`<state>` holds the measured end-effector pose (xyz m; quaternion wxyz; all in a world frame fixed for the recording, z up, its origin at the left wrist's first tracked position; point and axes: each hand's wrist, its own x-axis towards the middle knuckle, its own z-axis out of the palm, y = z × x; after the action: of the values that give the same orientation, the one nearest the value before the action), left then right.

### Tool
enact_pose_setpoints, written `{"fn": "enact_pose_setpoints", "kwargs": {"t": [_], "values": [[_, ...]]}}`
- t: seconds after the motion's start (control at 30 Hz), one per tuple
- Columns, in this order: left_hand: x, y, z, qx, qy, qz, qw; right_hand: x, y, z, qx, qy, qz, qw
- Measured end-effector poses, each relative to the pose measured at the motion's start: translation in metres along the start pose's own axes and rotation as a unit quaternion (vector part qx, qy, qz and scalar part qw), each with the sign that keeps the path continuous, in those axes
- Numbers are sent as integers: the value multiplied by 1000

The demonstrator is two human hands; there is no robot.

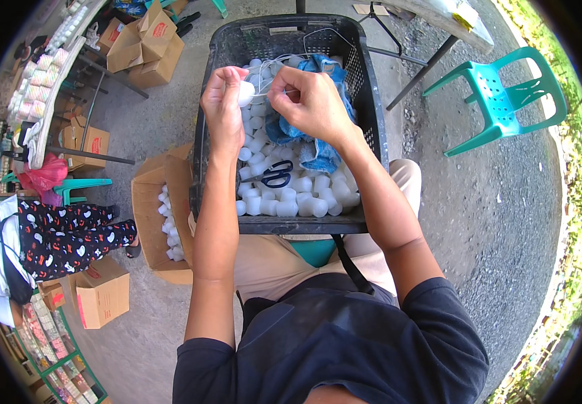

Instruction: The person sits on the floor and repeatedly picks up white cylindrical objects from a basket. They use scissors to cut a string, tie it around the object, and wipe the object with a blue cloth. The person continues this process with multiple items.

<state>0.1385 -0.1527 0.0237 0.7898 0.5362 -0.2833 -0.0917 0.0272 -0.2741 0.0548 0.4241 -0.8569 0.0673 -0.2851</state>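
Note:
Above a black plastic crate (291, 225), my left hand (222, 114) grips a small white cylinder (246, 93) between thumb and fingers. My right hand (314, 101) is closed in a pinch on thin white string (264, 71), whose loops run between both hands. Many similar white cylinders (287, 205) fill the crate beneath. Dark-handled scissors (277, 175) lie on top of them, below my hands. A blue cloth (320, 156) rests in the crate, partly hidden by my right hand and wrist.
Left of the crate, an open cardboard box (148, 229) holds more white cylinders. A person in patterned trousers (69, 232) stands further left, near a table (62, 87) of goods. A green plastic chair (499, 108) stands to the right; a table leg (422, 73) is behind the crate.

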Motion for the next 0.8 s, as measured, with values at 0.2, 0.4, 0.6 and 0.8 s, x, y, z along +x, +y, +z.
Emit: {"fn": "enact_pose_setpoints", "kwargs": {"t": [0.2,0.4,0.6,0.8], "values": [[-1,2,1,9,12,3,1000,0,-4,-3,-2,-27,4,1000],[-1,0,0,15,11,11,1000,-1,-1,-1,25,-35,-3,999],[-2,1,1,15,8,12,1000,-1,-1,-1,18,-19,5,1000],[-1,2,1,56,3,42,998,-1,0,0,20,-10,10,1000]]}}
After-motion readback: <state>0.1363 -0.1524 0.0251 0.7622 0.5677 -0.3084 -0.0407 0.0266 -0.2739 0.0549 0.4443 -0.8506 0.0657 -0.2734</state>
